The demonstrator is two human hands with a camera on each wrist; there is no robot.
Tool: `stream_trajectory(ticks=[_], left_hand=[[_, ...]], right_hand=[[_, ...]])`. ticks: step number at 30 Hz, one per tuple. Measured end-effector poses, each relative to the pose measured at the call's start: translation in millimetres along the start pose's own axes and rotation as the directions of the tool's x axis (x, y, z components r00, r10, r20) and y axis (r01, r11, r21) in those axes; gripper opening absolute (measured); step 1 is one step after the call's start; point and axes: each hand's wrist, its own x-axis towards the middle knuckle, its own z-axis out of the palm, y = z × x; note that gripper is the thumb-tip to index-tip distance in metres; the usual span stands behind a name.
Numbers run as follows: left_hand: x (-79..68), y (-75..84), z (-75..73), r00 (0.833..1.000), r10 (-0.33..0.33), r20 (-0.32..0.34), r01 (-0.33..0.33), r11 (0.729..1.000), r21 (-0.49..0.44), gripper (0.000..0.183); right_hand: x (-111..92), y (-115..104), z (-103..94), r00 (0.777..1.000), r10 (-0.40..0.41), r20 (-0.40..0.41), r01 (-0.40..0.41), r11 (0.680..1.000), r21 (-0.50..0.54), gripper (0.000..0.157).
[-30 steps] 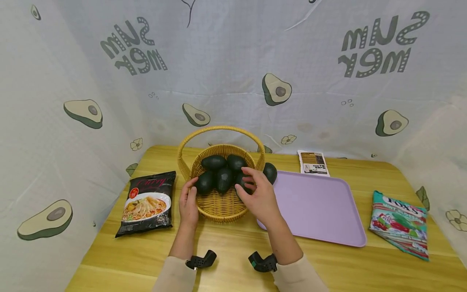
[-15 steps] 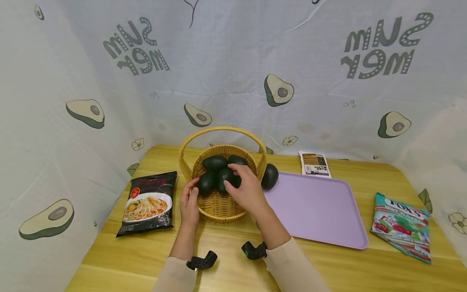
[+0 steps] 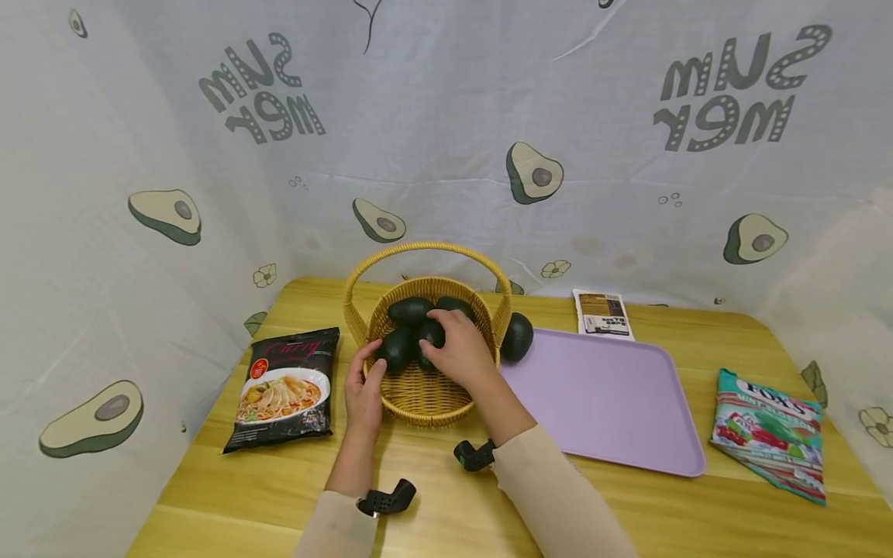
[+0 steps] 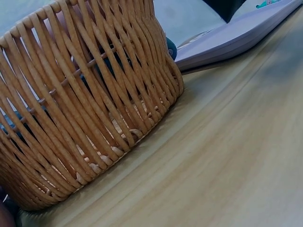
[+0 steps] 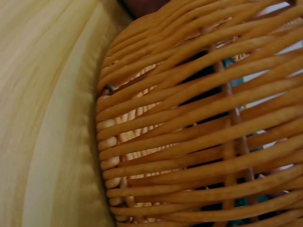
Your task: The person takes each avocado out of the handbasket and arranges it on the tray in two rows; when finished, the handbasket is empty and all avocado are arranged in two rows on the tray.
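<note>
A yellow wicker basket [image 3: 425,403] with a tall handle holds several dark green avocados in the head view. Around its left rim curls my left hand [image 3: 364,391], fingertips close beside the leftmost avocado [image 3: 396,350]. My right hand [image 3: 463,353] reaches in over the right rim, thumb and fingers around the middle avocado [image 3: 430,335]; it hides part of the fruit behind it. Another avocado [image 3: 517,337] lies outside, right of the basket. Both wrist views show mostly the woven basket wall [image 4: 90,94], dark fruit showing through the gaps.
Right of the basket lies a lilac tray [image 3: 607,403], with a small white-and-brown packet [image 3: 603,314] behind it. A teal candy bag [image 3: 767,434] is at the far right. A black noodle packet [image 3: 286,387] lies on the left. A printed cloth hangs behind the wooden table.
My right hand has moved left from the right-hand avocado to the middle one and closed its fingers around it. The left hand stays at the basket's rim.
</note>
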Motion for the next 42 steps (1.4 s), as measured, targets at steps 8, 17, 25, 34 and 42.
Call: stream_trajectory(ticks=[8,17,25,34,42], left_hand=[[-0.1,-0.1,-1.6,1.0,0.021,0.003,-0.021,1.0,-0.005,0.037],[-1.0,1.2,-2.0,1.0,0.017,-0.008,-0.017,1.0,0.004,0.037],[-1.2,1.1,-1.0,1.0,0.009,0.005,-0.009,1.0,0.014,0.037],[-1.0,0.4,-0.4,1.0,0.01,0.016,-0.01,1.0,0.008,0.037],[-1.4,0.2,0.2,1.0,0.006,0.015,-0.006,1.0,0.01,0.037]], right_hand=[[-0.6,-1.9,3.4,0.999,0.043,0.013,-0.04,0.986,-0.159,0.065],[-1.2,-1.9,6.3,0.997,0.005,0.077,0.015,0.966,-0.258,0.072],[-3.5,-2.3,4.4,0.991,-0.026,0.128,0.064,0.951,-0.302,0.075],[-2.8,-0.6,2.8,0.991,-0.042,0.126,0.073,0.964,-0.257,0.069],[-3.6,0.8,2.9,0.993,-0.057,0.099,0.074,0.982,-0.175,0.063]])
